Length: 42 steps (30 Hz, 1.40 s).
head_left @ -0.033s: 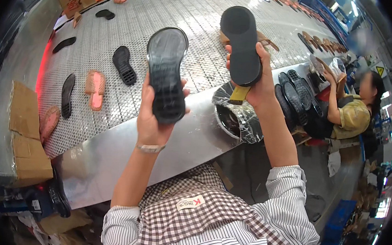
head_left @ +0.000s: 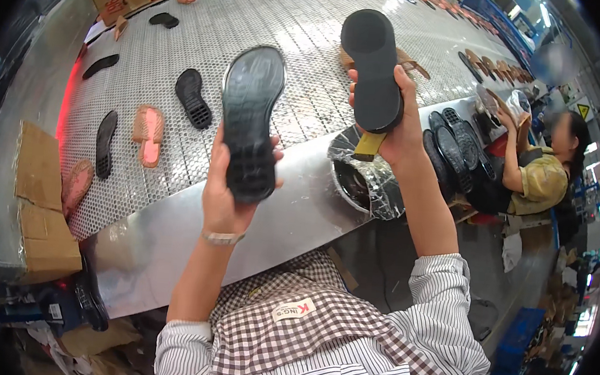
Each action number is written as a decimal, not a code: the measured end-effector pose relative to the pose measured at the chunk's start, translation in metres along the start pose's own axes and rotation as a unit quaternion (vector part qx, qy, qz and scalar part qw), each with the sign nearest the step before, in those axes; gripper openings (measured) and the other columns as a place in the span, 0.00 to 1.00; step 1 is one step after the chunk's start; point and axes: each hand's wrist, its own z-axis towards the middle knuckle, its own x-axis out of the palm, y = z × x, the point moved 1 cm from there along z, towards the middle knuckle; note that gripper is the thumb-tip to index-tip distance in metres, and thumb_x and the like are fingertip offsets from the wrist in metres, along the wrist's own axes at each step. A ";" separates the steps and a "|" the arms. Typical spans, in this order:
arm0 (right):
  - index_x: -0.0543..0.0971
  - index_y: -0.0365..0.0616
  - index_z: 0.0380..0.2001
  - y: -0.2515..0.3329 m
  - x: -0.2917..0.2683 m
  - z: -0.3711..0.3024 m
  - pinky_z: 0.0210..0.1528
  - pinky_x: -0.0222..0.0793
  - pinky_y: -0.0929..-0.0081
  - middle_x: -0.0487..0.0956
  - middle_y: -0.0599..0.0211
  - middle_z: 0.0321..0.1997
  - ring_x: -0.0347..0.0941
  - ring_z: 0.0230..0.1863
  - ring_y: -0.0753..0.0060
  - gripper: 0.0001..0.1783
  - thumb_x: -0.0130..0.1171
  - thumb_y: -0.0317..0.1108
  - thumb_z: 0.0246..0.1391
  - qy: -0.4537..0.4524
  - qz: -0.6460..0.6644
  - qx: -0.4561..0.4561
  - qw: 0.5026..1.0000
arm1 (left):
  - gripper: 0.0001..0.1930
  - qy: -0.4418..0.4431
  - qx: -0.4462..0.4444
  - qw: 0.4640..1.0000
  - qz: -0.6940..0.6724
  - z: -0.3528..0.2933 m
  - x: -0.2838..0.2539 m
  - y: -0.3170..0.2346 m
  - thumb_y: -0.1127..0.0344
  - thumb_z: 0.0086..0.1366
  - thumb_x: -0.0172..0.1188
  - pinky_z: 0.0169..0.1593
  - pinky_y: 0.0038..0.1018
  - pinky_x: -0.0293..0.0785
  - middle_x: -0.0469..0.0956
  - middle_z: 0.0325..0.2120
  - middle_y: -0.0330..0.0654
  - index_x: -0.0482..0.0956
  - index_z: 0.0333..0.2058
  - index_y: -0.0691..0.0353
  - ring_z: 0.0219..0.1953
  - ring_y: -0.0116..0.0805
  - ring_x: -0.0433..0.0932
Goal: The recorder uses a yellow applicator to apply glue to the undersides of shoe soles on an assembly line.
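Note:
My left hand (head_left: 233, 189) is closed around the heel end of a black shoe sole (head_left: 250, 120), holding it upright with its glossy, hollowed side and gridded heel facing me. To its right and higher, my right hand (head_left: 396, 124) grips a flat, matt black sole-shaped piece (head_left: 376, 73). Tan straps (head_left: 414, 64) show on both sides behind that piece; whether they are joined to it I cannot tell. A yellow strip (head_left: 369, 146) sticks out beneath my right palm. Below it stands a bowl (head_left: 353, 185) lined with crinkled clear film, dark inside.
Black soles and pink sandals (head_left: 149, 137) lie across a mesh conveyor belt (head_left: 213, 33). A metal ledge (head_left: 168, 248) runs along its near edge. Several black soles (head_left: 451, 146) are grouped at right, near a seated co-worker (head_left: 541, 171). Cardboard boxes (head_left: 46, 238) stand at left.
My left hand has moved slightly down and left with the black sole, whose heel now sits lower. My right hand has hardly moved.

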 end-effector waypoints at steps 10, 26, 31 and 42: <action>0.74 0.37 0.43 -0.041 0.009 0.040 0.36 0.78 0.81 0.79 0.64 0.36 0.78 0.33 0.75 0.25 0.56 0.51 0.60 0.000 -0.086 -0.002 0.996 | 0.28 -0.135 -0.156 0.944 -0.256 -0.113 -0.104 0.005 0.49 0.74 0.35 0.47 0.38 0.75 0.67 0.59 0.52 0.60 0.63 0.63 0.54 0.43 0.73; 0.79 0.40 0.44 -0.044 -0.093 0.177 0.48 0.66 0.82 0.80 0.66 0.37 0.74 0.42 0.75 0.28 0.63 0.55 0.53 -0.125 -0.551 0.081 0.821 | 0.32 -0.120 -0.081 0.967 -0.211 -0.136 -0.114 0.027 0.65 0.63 0.47 0.62 0.51 0.67 0.60 0.61 0.61 0.52 0.65 0.62 0.65 0.54 0.61; 0.73 0.39 0.55 -0.038 -0.038 0.142 0.46 0.71 0.72 0.78 0.56 0.49 0.75 0.45 0.67 0.33 0.62 0.52 0.54 -0.052 -0.667 -0.073 0.740 | 0.42 -0.119 -0.070 0.979 -0.147 -0.143 -0.115 0.027 0.82 0.51 0.49 0.66 0.54 0.60 0.57 0.62 0.61 0.47 0.66 0.62 0.66 0.56 0.58; 0.78 0.38 0.46 -0.061 0.038 -0.079 0.34 0.69 0.80 0.79 0.63 0.45 0.73 0.31 0.79 0.18 0.65 0.30 0.51 0.227 -0.441 0.028 0.868 | 0.30 -0.137 -0.061 0.988 -0.044 -0.152 -0.112 0.034 0.74 0.68 0.52 0.63 0.44 0.69 0.61 0.61 0.58 0.51 0.64 0.61 0.63 0.52 0.64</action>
